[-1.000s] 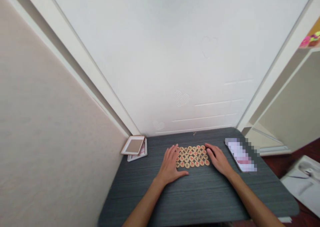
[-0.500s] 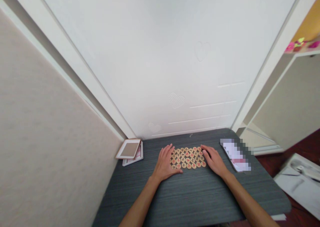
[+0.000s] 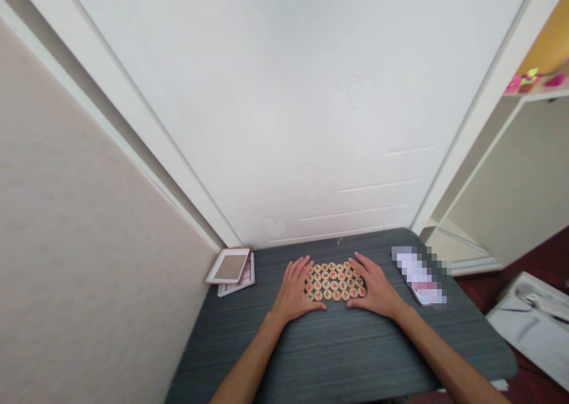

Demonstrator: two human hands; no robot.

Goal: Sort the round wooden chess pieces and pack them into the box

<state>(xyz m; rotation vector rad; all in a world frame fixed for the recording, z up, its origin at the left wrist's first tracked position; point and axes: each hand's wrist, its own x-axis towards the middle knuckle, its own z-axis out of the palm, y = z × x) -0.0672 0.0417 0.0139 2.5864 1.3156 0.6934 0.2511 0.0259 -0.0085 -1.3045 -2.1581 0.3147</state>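
Observation:
Round wooden Chinese chess pieces (image 3: 333, 285), marked with red and black characters, lie in a tight block of several rows on the dark grey table (image 3: 347, 350). Along the block's left side rests my left hand (image 3: 293, 291), fingers stretched forward and thumb apart below the front row. My right hand (image 3: 376, 288) curves around the right end, its thumb by the front row and its fingertips at the back corner. Both hands are open and touch or nearly touch the outer pieces. A few edge pieces are partly covered by the fingers.
Two framed, flat items (image 3: 231, 268) lie stacked at the table's back left corner. A phone-like object (image 3: 418, 276), blurred out, lies to the right. A white panel with heart patterns (image 3: 311, 125) rises behind the table. On the floor at right is a white box (image 3: 533, 327).
My right hand has spread, its thumb moving down to the front row and its fingers over the back right corner. My left hand has barely moved, and the rows look slightly tighter.

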